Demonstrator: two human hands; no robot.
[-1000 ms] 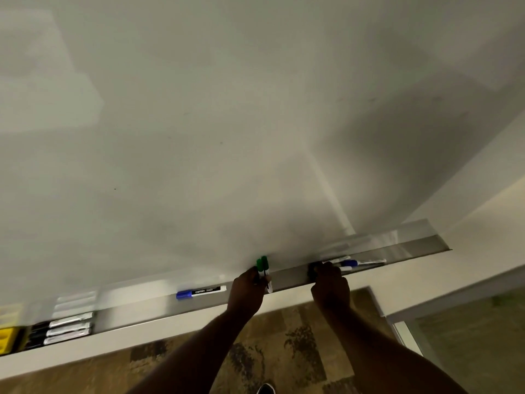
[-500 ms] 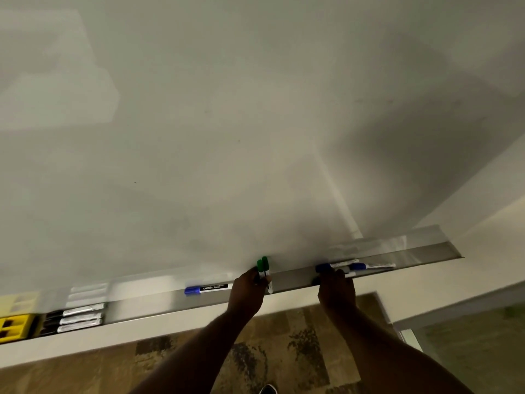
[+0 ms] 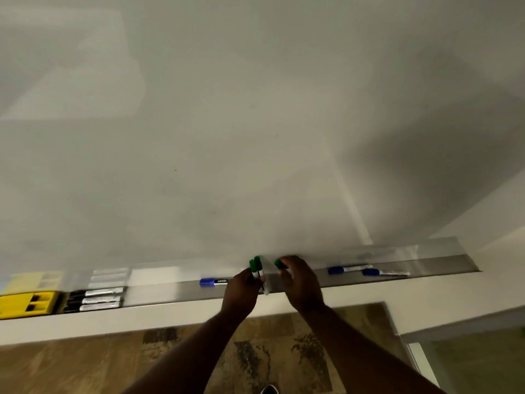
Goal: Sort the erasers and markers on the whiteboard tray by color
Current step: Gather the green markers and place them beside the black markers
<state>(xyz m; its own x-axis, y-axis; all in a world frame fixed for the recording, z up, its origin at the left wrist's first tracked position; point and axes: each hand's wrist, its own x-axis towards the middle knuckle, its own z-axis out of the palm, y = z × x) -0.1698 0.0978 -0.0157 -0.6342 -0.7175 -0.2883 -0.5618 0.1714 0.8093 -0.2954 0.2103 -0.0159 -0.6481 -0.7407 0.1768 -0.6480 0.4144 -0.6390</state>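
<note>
My left hand (image 3: 241,288) grips two green-capped markers (image 3: 255,265) upright above the metal whiteboard tray (image 3: 443,264). My right hand (image 3: 298,280) is just right of it, closed on a third green-capped marker (image 3: 277,263) whose cap pokes out past my fingers. One blue marker (image 3: 211,281) lies in the tray left of my left hand. Two more blue markers (image 3: 345,269) (image 3: 382,272) lie to the right of my right hand. At the far left sit three black markers (image 3: 93,300) and a yellow eraser (image 3: 27,303).
The white board (image 3: 227,123) fills the upper view, reflecting the tray's contents. Below the tray runs a white ledge (image 3: 142,319), with patterned carpet (image 3: 255,359) underneath. The tray ends at the right (image 3: 477,270) near a wall corner.
My right hand has left the blue markers on the right and moved left with a green marker, close beside my left hand. The view has shifted so the tray's left end shows more.
</note>
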